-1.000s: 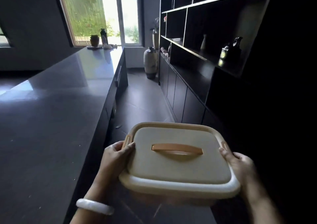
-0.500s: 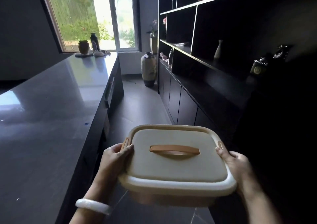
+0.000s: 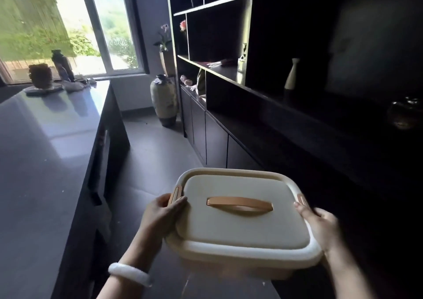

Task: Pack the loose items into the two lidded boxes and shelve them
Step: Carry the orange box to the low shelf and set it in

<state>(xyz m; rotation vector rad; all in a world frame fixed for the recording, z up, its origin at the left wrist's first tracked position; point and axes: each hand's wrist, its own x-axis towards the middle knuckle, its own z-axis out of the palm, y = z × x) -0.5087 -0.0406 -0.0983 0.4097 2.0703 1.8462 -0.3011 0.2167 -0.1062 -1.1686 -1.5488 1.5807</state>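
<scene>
Counted one cream lidded box, carried level in mid-air over the aisle floor, low and right of centre, touching neither the desk on the left nor the shelf unit on the right. Was closed by one lid with one tan handle lying flat across its middle. Counted two tan clasps, the left clasp and the right clasp, one on each side rim.

Was gripped by two hands. Left hand: thumb laid along the lid's rim just beside the left clasp, remaining fingers curled down round the box's side and hidden beneath it. Right hand: thumb pressed on the rim just below the right clasp, fingers wrapped round the side wall. Counted one white bangle on the left wrist.

Further out, at the desk's far end below the window, made out one brown pot, one dark bottle just beside it, and some pale small pieces too blurred to count. On the floor against the far wall, one tall pale floor vase. On the open shelves, one slim white vase, upright, and one dark round jar well apart from it at the far right edge. Could read no writing on any of these, all too dim or blurred.
</scene>
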